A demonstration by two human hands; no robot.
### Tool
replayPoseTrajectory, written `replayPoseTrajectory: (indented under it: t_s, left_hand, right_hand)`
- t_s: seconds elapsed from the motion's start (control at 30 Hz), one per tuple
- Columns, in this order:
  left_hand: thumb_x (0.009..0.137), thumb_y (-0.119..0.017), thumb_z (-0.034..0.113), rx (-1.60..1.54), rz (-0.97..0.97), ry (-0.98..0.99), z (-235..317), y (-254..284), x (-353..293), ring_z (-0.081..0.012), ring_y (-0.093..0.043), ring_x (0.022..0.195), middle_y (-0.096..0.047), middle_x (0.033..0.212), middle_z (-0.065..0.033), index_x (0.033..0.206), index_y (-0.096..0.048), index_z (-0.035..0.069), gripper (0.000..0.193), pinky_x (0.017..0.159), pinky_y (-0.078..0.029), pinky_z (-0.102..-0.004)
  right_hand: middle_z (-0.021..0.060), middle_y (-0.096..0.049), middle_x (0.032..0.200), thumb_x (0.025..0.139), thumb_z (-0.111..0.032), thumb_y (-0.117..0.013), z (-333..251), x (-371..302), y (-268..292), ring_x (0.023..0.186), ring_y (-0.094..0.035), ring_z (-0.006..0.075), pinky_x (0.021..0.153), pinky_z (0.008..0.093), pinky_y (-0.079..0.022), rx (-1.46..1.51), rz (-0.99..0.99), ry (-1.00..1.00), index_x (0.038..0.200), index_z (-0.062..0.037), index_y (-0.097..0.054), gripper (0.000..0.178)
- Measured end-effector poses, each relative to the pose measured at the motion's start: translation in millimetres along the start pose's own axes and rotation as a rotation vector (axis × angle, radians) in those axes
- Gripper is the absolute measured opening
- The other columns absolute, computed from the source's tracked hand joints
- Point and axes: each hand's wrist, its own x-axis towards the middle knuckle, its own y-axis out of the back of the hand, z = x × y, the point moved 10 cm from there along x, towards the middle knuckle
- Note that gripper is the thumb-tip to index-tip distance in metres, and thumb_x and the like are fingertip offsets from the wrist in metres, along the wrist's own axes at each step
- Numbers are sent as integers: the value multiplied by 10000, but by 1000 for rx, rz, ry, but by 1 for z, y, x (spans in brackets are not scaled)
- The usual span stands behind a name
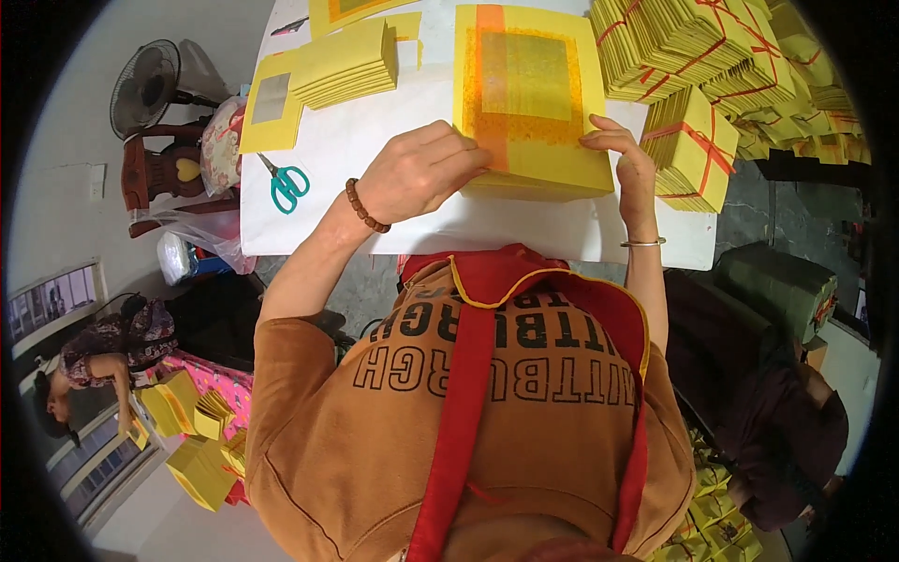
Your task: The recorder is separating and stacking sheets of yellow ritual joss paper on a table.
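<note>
A thick stack of yellow paper [595,94] lies on the white table in front of me. Its top sheet bears an orange-framed metallic square, and a translucent red-orange strip [491,70] runs down its left part. My left hand [426,167], with a brown bead bracelet, pinches at the strip's near end by the stack's front edge; its fingertips are partly hidden. At the stack's right side, my right hand [626,159], with a metal bangle, touches the edge with its fingers apart. Teal-handled scissors [289,187] lie left of my left hand.
Folded yellow paper [346,66] is piled at the left. Bundles tied with red string [688,150] crowd the table's right side. A fan [145,89] and a wooden chair [150,173] stand beyond the left edge. Another person [117,347] handles yellow paper at the lower left.
</note>
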Motion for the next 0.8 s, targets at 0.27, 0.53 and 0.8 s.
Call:
replayPoseTrajectory:
  t_s: [0.27,0.53,0.8]
  left_hand:
    - [763,-638,89,-197,-59,135,-20,-1,7,-245,-570,665,-597,705,-86,801,-626,19,81,587,-480,-332]
    - [818,-591,197,-561,-395,400,-56,-27,11,-210,-610,660,-654,767,-125,946,-667,18,233,603,-464,-293]
    - [823,-594,243,-621,-477,467,-69,-38,5,-127,-574,601,-624,689,-88,931,-669,15,264,551,-453,-267]
  right_hand:
    - [95,-647,975,882,-502,-404,-2,1,-2,1142,-495,287,987,413,-322,10,12,26,915,-41,-636,517]
    - [107,-642,951,894,-493,-388,4,3,-2,1131,-476,280,998,404,-305,98,26,-29,892,-16,-636,537]
    - [124,-632,895,947,-444,-328,4,3,0,1050,-510,276,969,413,-332,97,80,1,861,-14,-600,516]
